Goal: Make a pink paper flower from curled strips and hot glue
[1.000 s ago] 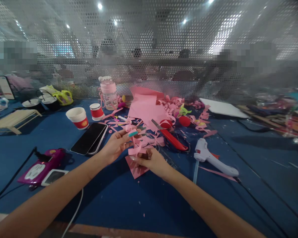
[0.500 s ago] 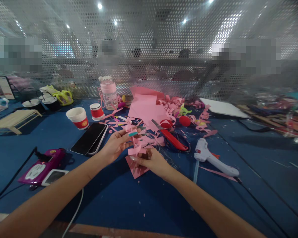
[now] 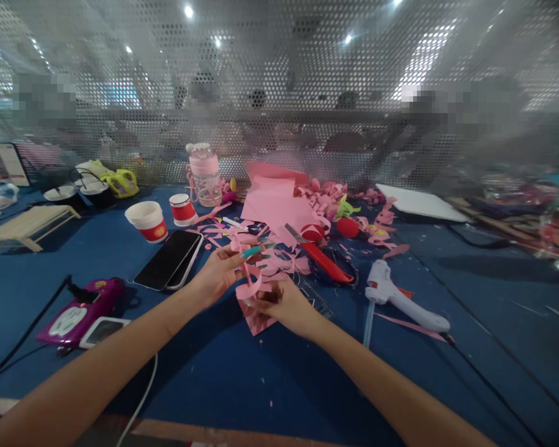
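Note:
Both hands meet over the middle of the blue table [image 3: 214, 372]. My left hand [image 3: 217, 273] pinches the upper end of a curled pink paper strip [image 3: 250, 285] between thumb and fingers. My right hand [image 3: 284, 303] holds the lower loop of the same strip from the right. Under the hands lies a pink paper scrap [image 3: 256, 320]. Red-handled scissors [image 3: 323, 261] rest just beyond the right hand, and a white glue gun [image 3: 400, 298] lies further right.
Pink paper sheets [image 3: 274, 202] and curls litter the table's centre. Two phones [image 3: 168, 259], paper cups [image 3: 146, 220], a red tape roll [image 3: 182, 208] and a pink bottle [image 3: 204, 174] stand on the left. A purple power strip [image 3: 77, 310] is near left. A perforated screen [image 3: 279, 93] closes the back.
The strip has curled into a tighter loop and dropped slightly. My right hand has shifted a little lower and closer around the loop; the left hand's fingers lifted slightly.

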Action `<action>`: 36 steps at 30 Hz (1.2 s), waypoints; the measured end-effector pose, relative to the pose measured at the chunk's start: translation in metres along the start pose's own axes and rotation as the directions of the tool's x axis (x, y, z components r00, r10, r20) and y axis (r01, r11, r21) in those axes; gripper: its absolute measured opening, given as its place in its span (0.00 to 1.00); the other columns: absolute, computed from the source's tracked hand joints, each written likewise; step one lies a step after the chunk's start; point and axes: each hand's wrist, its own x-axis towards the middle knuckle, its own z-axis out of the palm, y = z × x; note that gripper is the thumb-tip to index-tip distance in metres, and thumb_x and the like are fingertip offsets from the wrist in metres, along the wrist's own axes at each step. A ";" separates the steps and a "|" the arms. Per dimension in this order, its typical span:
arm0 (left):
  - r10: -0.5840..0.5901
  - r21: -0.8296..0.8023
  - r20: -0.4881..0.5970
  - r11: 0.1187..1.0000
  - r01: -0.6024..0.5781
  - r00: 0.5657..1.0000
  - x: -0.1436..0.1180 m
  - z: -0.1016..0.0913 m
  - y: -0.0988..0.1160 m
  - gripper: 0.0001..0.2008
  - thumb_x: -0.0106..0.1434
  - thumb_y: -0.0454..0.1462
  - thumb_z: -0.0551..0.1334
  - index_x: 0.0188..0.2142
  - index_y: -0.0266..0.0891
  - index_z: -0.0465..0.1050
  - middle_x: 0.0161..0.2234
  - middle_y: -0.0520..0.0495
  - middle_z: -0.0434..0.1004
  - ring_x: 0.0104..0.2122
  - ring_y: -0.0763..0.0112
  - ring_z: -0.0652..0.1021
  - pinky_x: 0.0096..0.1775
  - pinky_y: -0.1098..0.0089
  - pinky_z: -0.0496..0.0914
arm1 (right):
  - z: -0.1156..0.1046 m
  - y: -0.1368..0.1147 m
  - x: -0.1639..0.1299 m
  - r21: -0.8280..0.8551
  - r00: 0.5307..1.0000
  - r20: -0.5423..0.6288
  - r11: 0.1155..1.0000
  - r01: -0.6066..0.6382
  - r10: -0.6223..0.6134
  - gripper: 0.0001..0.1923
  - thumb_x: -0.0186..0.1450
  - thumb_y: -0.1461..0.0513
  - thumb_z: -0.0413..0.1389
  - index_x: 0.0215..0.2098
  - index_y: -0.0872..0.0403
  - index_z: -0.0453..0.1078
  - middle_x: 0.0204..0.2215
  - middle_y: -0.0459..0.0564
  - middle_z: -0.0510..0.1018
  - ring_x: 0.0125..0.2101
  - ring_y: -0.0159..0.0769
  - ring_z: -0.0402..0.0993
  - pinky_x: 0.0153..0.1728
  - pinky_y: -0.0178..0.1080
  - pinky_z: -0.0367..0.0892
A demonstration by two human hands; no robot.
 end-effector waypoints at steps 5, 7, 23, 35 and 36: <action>-0.017 0.009 0.013 1.000 0.016 1.000 -0.002 0.002 0.000 0.13 0.46 0.34 0.68 0.33 0.34 0.76 0.41 0.38 0.77 0.42 0.58 0.76 0.37 0.66 0.71 | 0.001 0.002 0.000 0.033 0.999 0.042 0.999 0.021 -0.022 0.18 0.49 0.50 0.61 0.23 0.58 0.71 0.17 0.47 0.75 0.18 0.33 0.74 0.23 0.35 0.70; -0.018 0.027 0.017 0.999 0.017 1.000 -0.002 0.001 -0.001 0.13 0.46 0.34 0.68 0.33 0.34 0.76 0.41 0.38 0.77 0.41 0.58 0.76 0.37 0.65 0.71 | 0.001 0.001 -0.001 0.051 0.999 0.050 0.999 -0.002 0.000 0.19 0.48 0.50 0.62 0.22 0.58 0.70 0.17 0.47 0.75 0.18 0.33 0.73 0.23 0.35 0.70; 0.023 0.156 0.002 0.988 -0.023 1.000 0.000 -0.004 -0.005 0.12 0.45 0.34 0.69 0.33 0.34 0.77 0.39 0.38 0.78 0.35 0.62 0.78 0.32 0.69 0.71 | 0.001 0.003 0.000 0.038 1.000 0.005 0.999 0.019 -0.019 0.14 0.49 0.54 0.62 0.21 0.57 0.69 0.17 0.44 0.75 0.18 0.32 0.74 0.23 0.34 0.69; 0.052 0.095 -0.051 0.994 -0.047 0.997 0.002 -0.006 -0.008 0.09 0.44 0.37 0.70 0.25 0.35 0.75 0.27 0.46 0.79 0.26 0.69 0.78 0.31 0.68 0.71 | 0.003 -0.003 -0.002 0.016 1.000 -0.007 1.000 0.005 -0.005 0.16 0.47 0.52 0.62 0.21 0.56 0.70 0.17 0.45 0.75 0.18 0.33 0.73 0.23 0.35 0.70; 0.051 0.091 -0.046 0.995 -0.047 0.998 0.002 -0.005 -0.007 0.09 0.44 0.37 0.70 0.26 0.35 0.76 0.28 0.45 0.79 0.27 0.68 0.78 0.32 0.68 0.72 | 0.003 -0.003 -0.002 0.017 1.000 -0.003 1.000 0.004 -0.004 0.16 0.48 0.52 0.62 0.22 0.56 0.70 0.16 0.45 0.75 0.18 0.33 0.73 0.23 0.35 0.70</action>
